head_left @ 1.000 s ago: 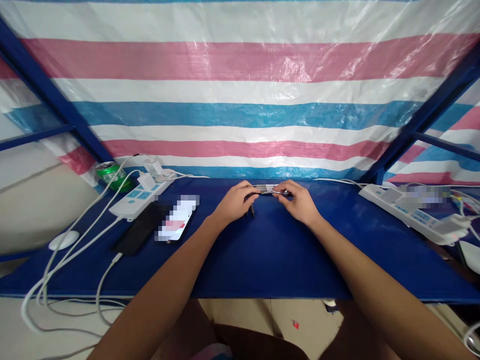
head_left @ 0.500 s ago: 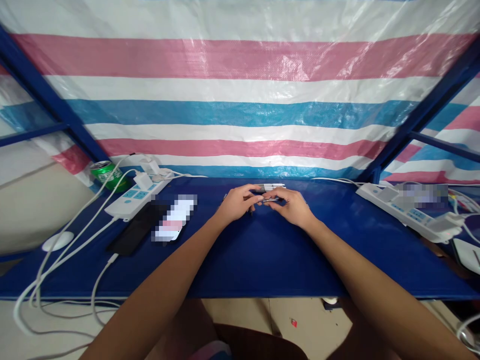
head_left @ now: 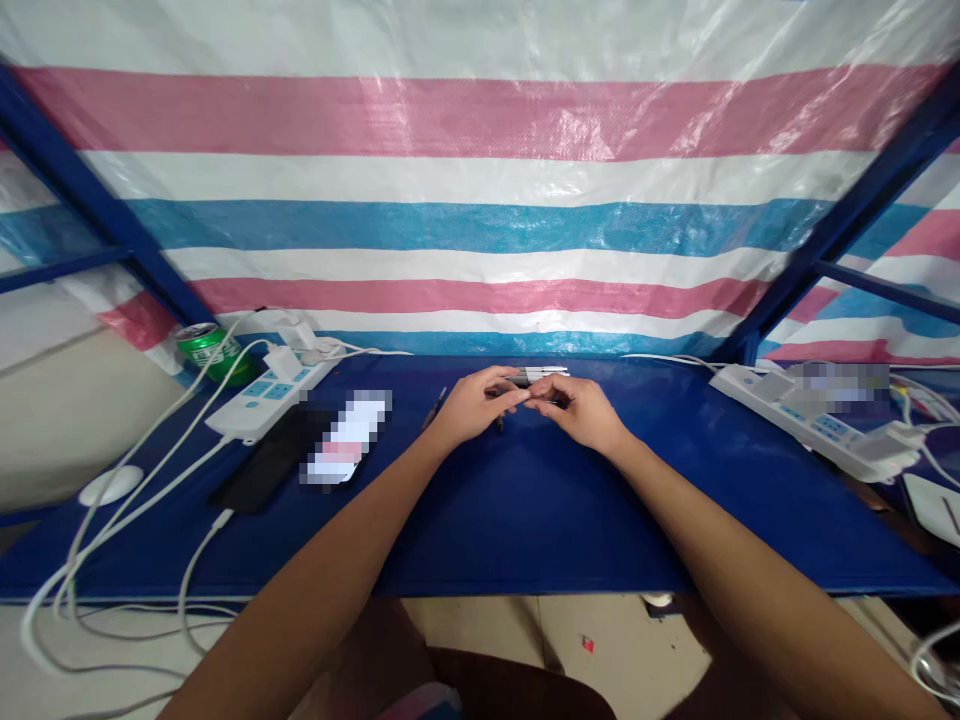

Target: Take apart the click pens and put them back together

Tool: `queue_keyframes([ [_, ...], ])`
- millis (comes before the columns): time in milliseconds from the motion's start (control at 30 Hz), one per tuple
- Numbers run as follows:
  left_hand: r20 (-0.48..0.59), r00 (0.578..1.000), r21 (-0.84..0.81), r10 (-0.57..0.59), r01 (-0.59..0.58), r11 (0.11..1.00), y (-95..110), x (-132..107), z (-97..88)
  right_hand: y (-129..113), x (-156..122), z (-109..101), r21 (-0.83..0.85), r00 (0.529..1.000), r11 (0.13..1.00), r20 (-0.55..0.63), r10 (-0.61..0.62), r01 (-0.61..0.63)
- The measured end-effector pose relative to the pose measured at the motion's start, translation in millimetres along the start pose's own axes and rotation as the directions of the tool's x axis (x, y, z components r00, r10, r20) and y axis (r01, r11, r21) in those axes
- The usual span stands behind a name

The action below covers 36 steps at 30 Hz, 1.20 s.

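Head view: both hands together above the blue cloth (head_left: 525,520).
Right hand (head_left: 577,412): fingers closed on a slim metal piece (head_left: 538,376), partly hidden, near the cloth's far edge.
Left hand (head_left: 476,405): curled beside it, grip unclear.
Beside: dark pen (head_left: 433,408).
Farther left: phone (head_left: 345,436), power strip (head_left: 270,398), green can (head_left: 211,352).

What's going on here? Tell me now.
At a blue-covered table, a person's left hand and right hand meet over a slim silver-and-black object; which hand grips it is hard to tell. A thin dark tool lies just beyond the left hand. Further left are a white power strip, a black phone and a blurred phone.
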<state>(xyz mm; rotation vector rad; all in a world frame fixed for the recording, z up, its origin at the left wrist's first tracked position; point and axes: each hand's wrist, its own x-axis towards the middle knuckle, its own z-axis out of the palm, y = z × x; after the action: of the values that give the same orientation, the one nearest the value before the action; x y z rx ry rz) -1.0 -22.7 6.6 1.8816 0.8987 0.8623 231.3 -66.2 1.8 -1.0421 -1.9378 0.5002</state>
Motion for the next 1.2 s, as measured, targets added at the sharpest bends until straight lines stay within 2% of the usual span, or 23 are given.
queue_keyframes([
  [133,-0.024,0.999,0.069,-0.023,0.025,0.997,2.7,-1.1,-6.9,-0.6,0.3,-3.1,-0.008,0.999,1.0,-0.033,0.008,-0.009],
  [300,-0.006,0.997,0.024,0.082,-0.082,0.996,3.2,0.0,-11.2,3.3,-0.3,-5.3,0.005,0.999,1.0,-0.042,0.012,-0.012],
  [467,-0.008,0.999,0.039,0.039,-0.039,0.998,2.5,0.3,-11.7,7.2,-0.3,-5.8,0.02,0.999,1.0,-0.052,0.012,-0.011],
  [533,0.019,0.998,0.02,0.068,-0.068,0.997,2.4,0.7,-12.1,7.5,-0.3,-6.3,0.014,0.999,1.0,-0.054,0.01,-0.009],
  [633,-0.017,0.995,0.035,0.096,-0.095,0.995,2.8,1.3,-12.6,7.5,-0.3,-6.8,0.004,0.998,1.0,-0.061,0.012,-0.012],
  [733,-0.03,0.997,0.061,0.064,-0.063,0.996,3.9,1.0,-13.4,8.0,-0.5,-6.6,0.007,0.999,1.0,-0.048,0.016,-0.015],
  [967,0.001,0.996,0.118,0.086,-0.086,0.989,3.0,1.6,-14.4,14.0,0.6,-5.3,0.008,0.999,0.999,0.013,0.044,-0.044],
  [1033,-0.033,0.996,0.164,0.086,-0.079,0.983,1.2,2.8,-15.7,17.8,1.6,-6.0,-0.02,0.999,0.999,0.025,0.033,-0.032],
  [1200,-0.231,0.961,0.401,0.155,-0.051,0.915,-1.6,3.6,-30.6,31.7,6.0,-9.9,-0.227,0.997,0.971,0.03,-0.064,0.069],
])
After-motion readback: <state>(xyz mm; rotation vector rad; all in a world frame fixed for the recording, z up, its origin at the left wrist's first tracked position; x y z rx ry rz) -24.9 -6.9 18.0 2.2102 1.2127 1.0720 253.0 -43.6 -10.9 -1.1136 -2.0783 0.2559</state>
